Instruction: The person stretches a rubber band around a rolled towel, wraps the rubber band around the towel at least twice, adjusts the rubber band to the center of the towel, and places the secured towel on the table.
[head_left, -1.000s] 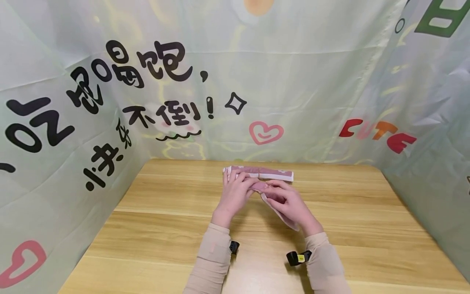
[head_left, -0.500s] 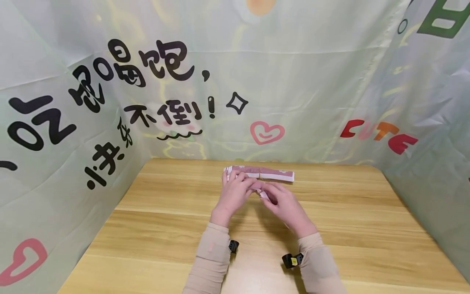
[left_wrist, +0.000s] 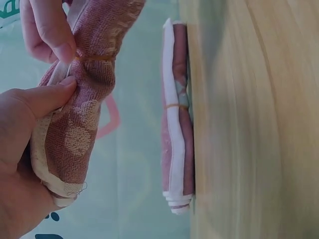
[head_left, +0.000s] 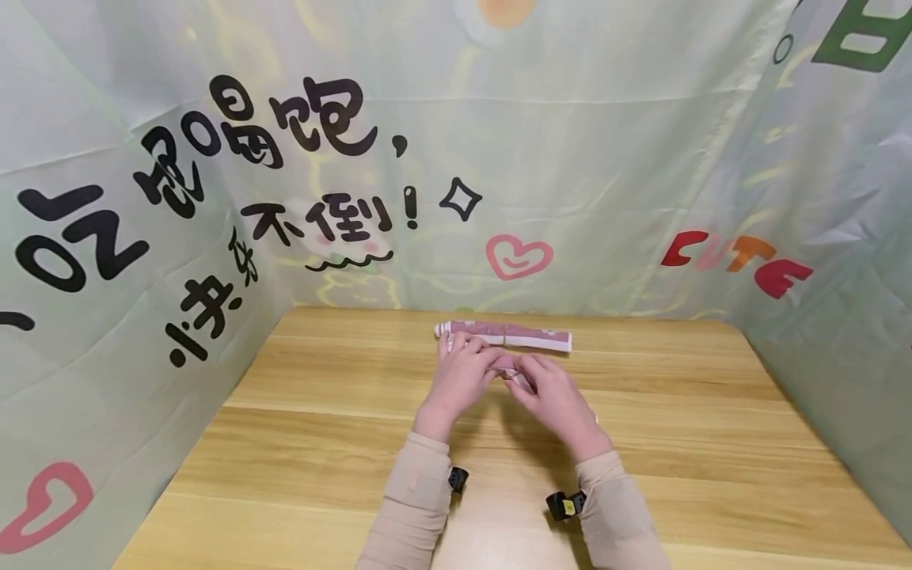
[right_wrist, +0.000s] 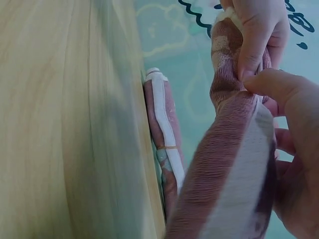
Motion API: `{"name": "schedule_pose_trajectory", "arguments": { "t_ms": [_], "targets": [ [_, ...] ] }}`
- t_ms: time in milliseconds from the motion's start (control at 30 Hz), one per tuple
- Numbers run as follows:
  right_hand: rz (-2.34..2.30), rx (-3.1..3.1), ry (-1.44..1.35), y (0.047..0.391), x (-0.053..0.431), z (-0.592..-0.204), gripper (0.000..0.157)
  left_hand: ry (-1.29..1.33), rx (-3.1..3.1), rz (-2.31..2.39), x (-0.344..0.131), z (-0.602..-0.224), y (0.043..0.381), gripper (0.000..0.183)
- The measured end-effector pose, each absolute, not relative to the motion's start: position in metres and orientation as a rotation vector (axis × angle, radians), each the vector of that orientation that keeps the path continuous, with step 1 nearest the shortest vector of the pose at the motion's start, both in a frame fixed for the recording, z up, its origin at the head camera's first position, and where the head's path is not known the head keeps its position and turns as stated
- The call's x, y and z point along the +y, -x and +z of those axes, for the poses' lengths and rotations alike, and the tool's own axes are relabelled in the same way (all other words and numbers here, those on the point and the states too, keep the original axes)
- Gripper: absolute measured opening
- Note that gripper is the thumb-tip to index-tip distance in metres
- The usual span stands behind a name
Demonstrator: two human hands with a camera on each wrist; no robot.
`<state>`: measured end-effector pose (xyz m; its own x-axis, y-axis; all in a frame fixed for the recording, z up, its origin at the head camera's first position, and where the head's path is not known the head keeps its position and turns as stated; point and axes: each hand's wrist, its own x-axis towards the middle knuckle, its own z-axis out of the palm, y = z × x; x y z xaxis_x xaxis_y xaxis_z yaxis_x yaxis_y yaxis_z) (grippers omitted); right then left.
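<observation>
A rolled mauve towel point(left_wrist: 75, 137) with white edging is held up between both hands, pinched narrow around its middle. My left hand point(head_left: 459, 384) grips one half, its thumb pressing on the roll. My right hand point(head_left: 559, 402) pinches the towel close beside the left fingers. In the left wrist view a thin orange rubber band point(left_wrist: 97, 58) crosses the towel's waist at the right fingertips. The far half point(right_wrist: 214, 174) of the roll extends past the right hand in the right wrist view. Part of the towel is hidden behind the fingers.
A second rolled mauve towel point(head_left: 530, 336), bound with a rubber band, lies near the back edge of the wooden table point(head_left: 321, 475), just beyond the hands. A printed cloth wall point(head_left: 606, 182) rises behind the table and at both sides.
My right hand has moved slightly left, closer to the left hand. The towel's trailing end, which hung visibly below it a second ago, is now mostly hidden. The second towel has stayed put.
</observation>
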<state>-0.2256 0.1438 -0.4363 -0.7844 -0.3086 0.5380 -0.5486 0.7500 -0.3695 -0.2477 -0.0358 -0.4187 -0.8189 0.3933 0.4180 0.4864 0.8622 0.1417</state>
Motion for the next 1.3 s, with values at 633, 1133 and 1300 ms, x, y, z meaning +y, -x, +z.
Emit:
{"name": "schedule_pose_trajectory", "arguments": {
  "t_ms": [633, 1133, 1300],
  "targets": [
    [0.813, -2.468, -0.692, 0.227, 0.150, -0.437, 0.024, 0.643, -2.644, -0.450, -0.041, -0.417, 0.249, 0.027],
    [0.720, -2.521, -0.775, 0.226, 0.145, -0.433, 0.024, 0.621, -2.648, -0.453, -0.047, -0.415, 0.250, 0.027],
    [0.761, -2.563, -0.760, 0.224, 0.151, -0.432, 0.025, 0.597, -2.666, -0.495, -0.053, -0.415, 0.252, 0.030]
  ]
}}
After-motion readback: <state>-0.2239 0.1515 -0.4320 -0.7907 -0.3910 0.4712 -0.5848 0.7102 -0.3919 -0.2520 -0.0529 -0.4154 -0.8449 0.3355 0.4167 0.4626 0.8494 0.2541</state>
